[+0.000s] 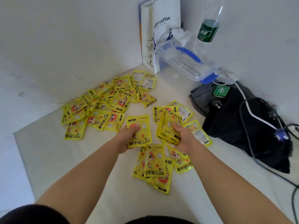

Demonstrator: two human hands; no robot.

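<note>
Many yellow hand-warmer packets lie on a pale surface. My left hand (127, 137) grips one packet (142, 135) by its left edge, thumb on its front. My right hand (184, 138) holds a small bundle of packets (169, 126) upright. A big loose pile (105, 107) spreads to the upper left. A small heap (155, 167) lies just below my hands. More packets (199, 131) lie around and under my right hand.
A white paper coffee bag (163, 29) stands in the back corner. Next to it sit a clear plastic box with blue clips (187, 62) and a water bottle (208, 29). A dark bag (234, 123) with cables (252, 110) lies at right. Walls close in behind.
</note>
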